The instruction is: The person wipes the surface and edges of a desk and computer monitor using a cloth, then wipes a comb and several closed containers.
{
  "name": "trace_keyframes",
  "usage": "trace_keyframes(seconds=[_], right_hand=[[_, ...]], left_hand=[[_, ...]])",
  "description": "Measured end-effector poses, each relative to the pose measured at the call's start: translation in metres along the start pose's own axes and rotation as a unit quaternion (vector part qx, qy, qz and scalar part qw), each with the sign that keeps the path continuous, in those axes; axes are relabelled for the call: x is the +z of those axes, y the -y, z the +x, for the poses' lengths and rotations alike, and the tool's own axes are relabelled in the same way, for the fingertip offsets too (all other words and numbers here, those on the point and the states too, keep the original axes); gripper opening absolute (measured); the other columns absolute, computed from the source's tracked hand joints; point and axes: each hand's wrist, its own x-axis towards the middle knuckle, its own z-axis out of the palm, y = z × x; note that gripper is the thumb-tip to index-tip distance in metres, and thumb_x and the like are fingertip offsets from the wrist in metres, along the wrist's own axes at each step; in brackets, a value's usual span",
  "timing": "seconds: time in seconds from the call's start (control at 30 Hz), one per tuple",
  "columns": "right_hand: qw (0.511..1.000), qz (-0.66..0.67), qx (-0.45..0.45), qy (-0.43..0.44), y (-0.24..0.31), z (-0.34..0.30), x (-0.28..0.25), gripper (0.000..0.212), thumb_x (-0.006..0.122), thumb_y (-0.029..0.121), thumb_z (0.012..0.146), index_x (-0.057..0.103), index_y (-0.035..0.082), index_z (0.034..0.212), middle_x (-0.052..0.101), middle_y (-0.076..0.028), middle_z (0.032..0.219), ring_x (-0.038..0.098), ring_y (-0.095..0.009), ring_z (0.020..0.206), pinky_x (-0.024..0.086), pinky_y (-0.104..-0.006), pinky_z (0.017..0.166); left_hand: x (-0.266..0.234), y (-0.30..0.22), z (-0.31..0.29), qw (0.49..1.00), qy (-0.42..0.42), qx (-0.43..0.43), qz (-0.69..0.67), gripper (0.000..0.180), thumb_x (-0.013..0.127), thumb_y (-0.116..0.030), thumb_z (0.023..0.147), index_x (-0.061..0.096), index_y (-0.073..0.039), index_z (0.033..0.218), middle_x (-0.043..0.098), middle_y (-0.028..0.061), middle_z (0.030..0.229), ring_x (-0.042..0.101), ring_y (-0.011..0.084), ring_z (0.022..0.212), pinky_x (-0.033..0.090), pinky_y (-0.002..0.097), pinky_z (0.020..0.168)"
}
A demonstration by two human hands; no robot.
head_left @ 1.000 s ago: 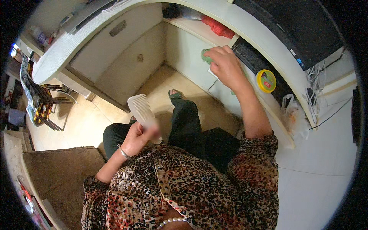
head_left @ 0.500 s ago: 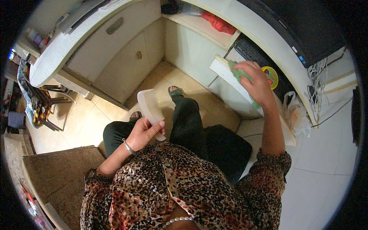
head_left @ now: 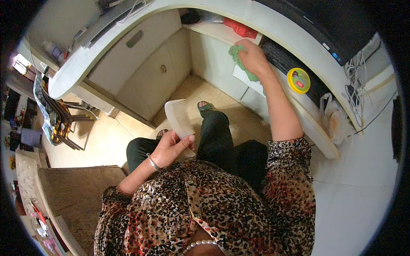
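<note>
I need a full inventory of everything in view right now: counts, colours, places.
Desk: 1, white, curving across top
Comb: 1, cream, near centre
Cloth: 1, green, upper right of centre
Keyboard: 1, black, upper right
Round tub: 1, yellow-rimmed, beside keyboard
Bag: 1, clear, right
Bundle: 1, red, upper shelf
Cables: several, white, far right
Casing: 1, black, top right
Chairs: count unclear, dark-legged, left
Edge clutter: too distorted to count
Bracelet: 1, silver, left wrist
Necklace: 1, white, bottom
Patterned top: 1, black-tan-red, bottom
Trousers: 1 pair, dark, centre
Left hand: 1, bare, gripping comb
Right hand: 1, bare, gripping cloth
</note>
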Motion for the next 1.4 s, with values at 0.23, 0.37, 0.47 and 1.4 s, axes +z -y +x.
trace_keyframes(seconds=[0.23, 0.37, 0.47, 1.4], right_hand=[[0.952, 0.286, 0.105, 0.042, -0.012, -0.038, -0.059, 0.03, 0.053, 0.006, 0.095, 0.062, 0.008, 0.124, 0.066, -0.003, 0.108, 0.061, -0.01, 0.092, 0.051, -0.0251, 0.084], [0.971, 0.174, -0.074, 0.149, -0.013, -0.045, -0.058, 0.033, 0.057, 0.007, 0.092, 0.062, 0.009, 0.125, 0.068, -0.005, 0.107, 0.061, -0.015, 0.103, 0.049, -0.0304, 0.092], [0.966, 0.121, -0.094, 0.206, -0.004, -0.034, -0.056, 0.034, 0.057, 0.004, 0.09, 0.064, 0.01, 0.123, 0.069, -0.01, 0.109, 0.063, -0.02, 0.104, 0.049, -0.0332, 0.094], [0.935, -0.231, -0.176, -0.203, -0.029, -0.09, -0.006, 0.008, 0.058, 0.011, 0.081, 0.061, 0.011, 0.089, 0.06, -0.007, 0.096, 0.055, -0.027, 0.096, 0.042, -0.043, 0.083]], left_hand=[[-0.007, 0.014, -0.01, 1.0, -0.007, 0.006, -0.011, 0.023, 0.059, -0.026, 0.101, 0.061, -0.003, 0.102, 0.068, 0.0025, 0.087, 0.064, 0.0117, 0.08, 0.052, 0.0287, 0.074], [-0.009, 0.02, -0.011, 1.0, -0.011, 0.004, -0.026, 0.023, 0.06, -0.027, 0.101, 0.061, -0.004, 0.098, 0.067, 0.0016, 0.084, 0.063, 0.0109, 0.079, 0.052, 0.028, 0.074], [-0.009, 0.022, -0.012, 0.999, -0.024, 0.001, -0.032, 0.024, 0.06, -0.027, 0.101, 0.062, -0.004, 0.096, 0.067, 0.0006, 0.082, 0.062, 0.0097, 0.077, 0.051, 0.0272, 0.073], [0.014, 0.032, -0.01, 0.996, -0.066, 0.019, -0.052, 0.021, 0.063, -0.023, 0.099, 0.061, -0.002, 0.096, 0.065, 0.0033, 0.082, 0.064, 0.0155, 0.077, 0.05, 0.0295, 0.073]])
